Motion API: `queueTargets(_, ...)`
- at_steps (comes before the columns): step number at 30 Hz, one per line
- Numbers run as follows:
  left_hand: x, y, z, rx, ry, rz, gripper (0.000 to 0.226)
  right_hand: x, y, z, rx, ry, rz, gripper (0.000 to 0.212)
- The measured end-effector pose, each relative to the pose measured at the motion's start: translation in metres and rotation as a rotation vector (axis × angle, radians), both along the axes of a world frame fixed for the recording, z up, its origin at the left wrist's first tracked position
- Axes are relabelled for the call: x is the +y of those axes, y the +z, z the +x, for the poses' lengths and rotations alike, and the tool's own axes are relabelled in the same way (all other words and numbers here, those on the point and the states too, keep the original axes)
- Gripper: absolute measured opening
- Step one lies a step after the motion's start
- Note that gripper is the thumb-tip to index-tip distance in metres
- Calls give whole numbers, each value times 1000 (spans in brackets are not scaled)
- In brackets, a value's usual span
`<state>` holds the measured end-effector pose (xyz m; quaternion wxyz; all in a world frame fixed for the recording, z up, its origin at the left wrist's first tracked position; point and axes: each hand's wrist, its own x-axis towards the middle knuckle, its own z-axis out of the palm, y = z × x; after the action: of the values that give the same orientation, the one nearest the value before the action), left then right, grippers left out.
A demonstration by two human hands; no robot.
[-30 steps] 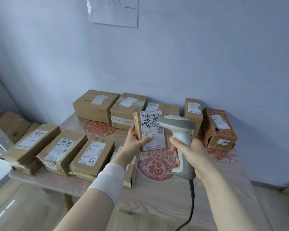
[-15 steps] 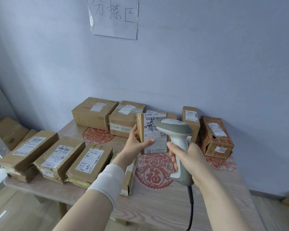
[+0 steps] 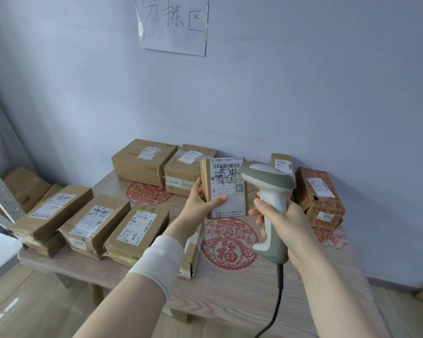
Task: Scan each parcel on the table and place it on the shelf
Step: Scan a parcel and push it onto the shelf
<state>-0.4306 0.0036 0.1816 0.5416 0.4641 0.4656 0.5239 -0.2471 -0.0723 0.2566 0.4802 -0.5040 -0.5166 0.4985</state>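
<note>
The left hand (image 3: 200, 202) grips a small parcel (image 3: 226, 189) upright above the counter (image 3: 242, 284), its label facing the camera. The right hand (image 3: 282, 222) is closed on a scanner (image 3: 270, 203) just beside the parcel. Other boxes (image 3: 143, 158) lie on the counter.

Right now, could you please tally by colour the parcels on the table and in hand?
Plain brown parcels on the table: at least 7, as some are partly hidden
Brown held parcel in the left hand: 1
Red-printed parcel on the table: 1
Total: at least 9
</note>
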Motion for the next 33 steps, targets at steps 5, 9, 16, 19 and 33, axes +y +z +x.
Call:
queueTargets(5, -15, 23, -26, -134, 107, -8, 90, 12, 3, -18, 35, -38, 37, 17)
queueTargets(9, -38, 46, -65, -133, 194, -13, 59, 26, 6, -59, 26, 3, 54, 25)
queueTargets(16, -100, 74, -156, -132, 444, -74, 49, 31, 14, -181, 64, 291, 89, 37)
queueTargets(19, -124, 83, -199, -157, 588, -36, 47, 27, 19, -240, 58, 400, 117, 34)
queueTargets(33, -223, 88, -478, -254, 1198, 170, 38, -21, 23, -591, 38, 832, 82, 30)
